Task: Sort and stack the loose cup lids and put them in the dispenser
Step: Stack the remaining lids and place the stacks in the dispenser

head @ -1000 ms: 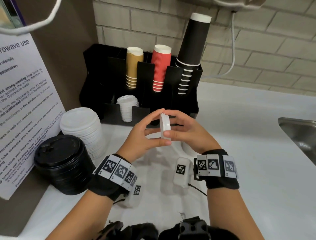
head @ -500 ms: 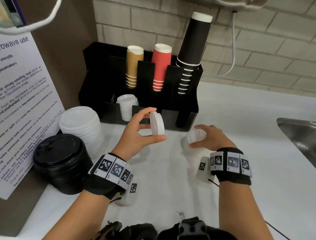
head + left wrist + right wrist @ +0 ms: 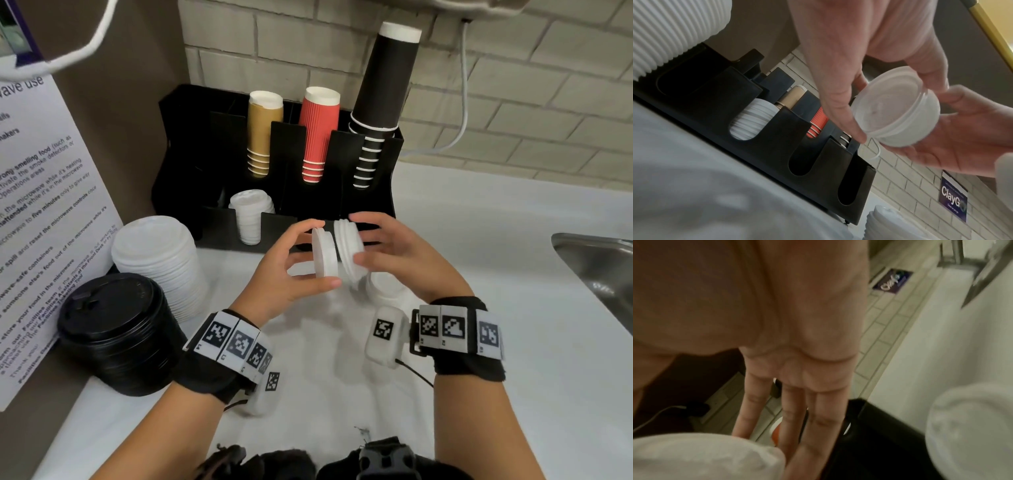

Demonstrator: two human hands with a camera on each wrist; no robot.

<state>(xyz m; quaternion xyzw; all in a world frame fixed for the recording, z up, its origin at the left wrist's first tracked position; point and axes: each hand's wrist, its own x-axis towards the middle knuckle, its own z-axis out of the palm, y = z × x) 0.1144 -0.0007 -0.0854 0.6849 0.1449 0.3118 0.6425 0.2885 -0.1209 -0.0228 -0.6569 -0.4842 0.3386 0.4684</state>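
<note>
My left hand (image 3: 327, 253) pinches a small white lid (image 3: 323, 255) on edge between thumb and fingers, just in front of the black dispenser (image 3: 342, 192). Facing it and almost touching, a second small white lid (image 3: 347, 251) is held by my right hand (image 3: 356, 240) between thumb and fairly straight fingers (image 3: 793, 410). In the left wrist view the two lids (image 3: 898, 108) sit together between both hands. A short stack of small white lids (image 3: 385, 289) stands on the counter under my right hand. More small lids (image 3: 251, 216) fill one lower dispenser slot.
A tall stack of large white lids (image 3: 157, 260) and a stack of black lids (image 3: 113, 329) stand at the left by a notice sheet (image 3: 44, 205). Tan, red and black cups (image 3: 317, 133) stand in the dispenser's back. A steel sink (image 3: 596, 263) lies at the right.
My right hand dropped to the stack on the counter, took a lid and rose again. It now holds that lid up against the one in my left hand.
</note>
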